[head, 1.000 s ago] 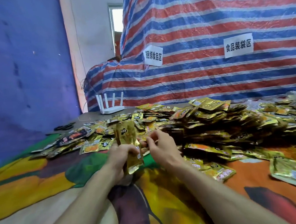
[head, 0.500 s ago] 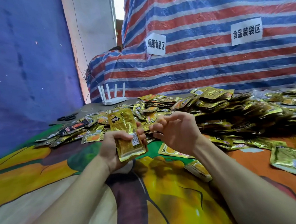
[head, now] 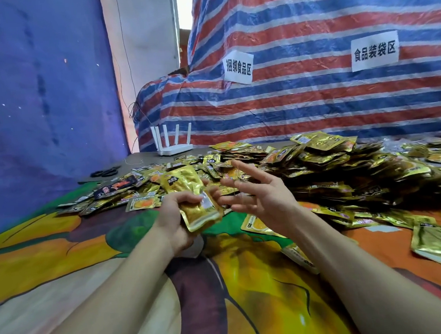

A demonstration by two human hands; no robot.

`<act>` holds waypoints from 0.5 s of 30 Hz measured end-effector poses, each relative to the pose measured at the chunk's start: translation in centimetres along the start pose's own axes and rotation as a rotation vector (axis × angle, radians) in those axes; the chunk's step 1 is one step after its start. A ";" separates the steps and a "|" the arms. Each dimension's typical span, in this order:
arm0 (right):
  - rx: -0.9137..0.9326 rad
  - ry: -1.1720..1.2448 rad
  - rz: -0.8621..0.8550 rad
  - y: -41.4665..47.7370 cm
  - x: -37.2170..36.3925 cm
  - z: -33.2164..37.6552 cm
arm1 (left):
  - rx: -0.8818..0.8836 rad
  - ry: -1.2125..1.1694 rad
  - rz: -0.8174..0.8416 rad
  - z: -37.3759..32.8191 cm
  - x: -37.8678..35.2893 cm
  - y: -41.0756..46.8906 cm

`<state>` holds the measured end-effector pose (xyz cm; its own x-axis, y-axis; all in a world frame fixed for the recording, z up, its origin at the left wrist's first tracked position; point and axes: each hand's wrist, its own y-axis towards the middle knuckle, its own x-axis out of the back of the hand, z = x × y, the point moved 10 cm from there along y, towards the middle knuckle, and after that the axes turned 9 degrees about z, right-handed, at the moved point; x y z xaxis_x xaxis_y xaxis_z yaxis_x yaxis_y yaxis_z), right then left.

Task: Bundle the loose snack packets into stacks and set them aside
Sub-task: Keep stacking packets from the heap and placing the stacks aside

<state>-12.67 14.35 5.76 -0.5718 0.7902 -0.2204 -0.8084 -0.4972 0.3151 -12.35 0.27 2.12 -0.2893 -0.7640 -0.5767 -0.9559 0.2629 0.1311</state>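
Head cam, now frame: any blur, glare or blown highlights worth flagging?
Head view: motion blur smears the right hand and the lower edge of the packet stack gripped by the left hand; foil on the loose pile glares, while its right side falls dark; the window gap is blown out; wide-angle distortion curves the striped tarp; the paper signs read sharp.

Held stack [head: 191, 199]: gold foil packets, bunched, tilted upright, gripped above the near bench.
Loose pile [head: 326, 170]: gold packets heaped far right.
Stray packet [head: 440, 248]: flat, near right.
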 end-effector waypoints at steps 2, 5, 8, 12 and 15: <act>-0.010 -0.156 -0.062 -0.3 0.6 -0.4 | -0.097 -0.082 -0.085 -1.1 1.3 0.0; -0.043 -0.245 -0.103 -0.4 -0.2 -1.4 | -0.152 -0.108 -0.140 -1.8 2.4 -0.2; -0.048 -0.259 -0.118 -0.3 -1.9 -2.4 | -0.248 -0.116 -0.136 -2.6 2.2 -0.2; 0.039 -0.310 -0.094 -0.3 -3.9 -2.5 | -0.171 0.010 -0.142 -1.4 1.1 -0.1; 0.099 -0.359 -0.151 -0.5 -3.5 -2.0 | -0.134 0.170 -0.202 -0.4 0.9 0.1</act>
<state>-10.55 11.07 4.55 -0.3482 0.9355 0.0602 -0.8523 -0.3427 0.3951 -12.73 -0.64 1.97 -0.0861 -0.8837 -0.4600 -0.9900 0.0242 0.1388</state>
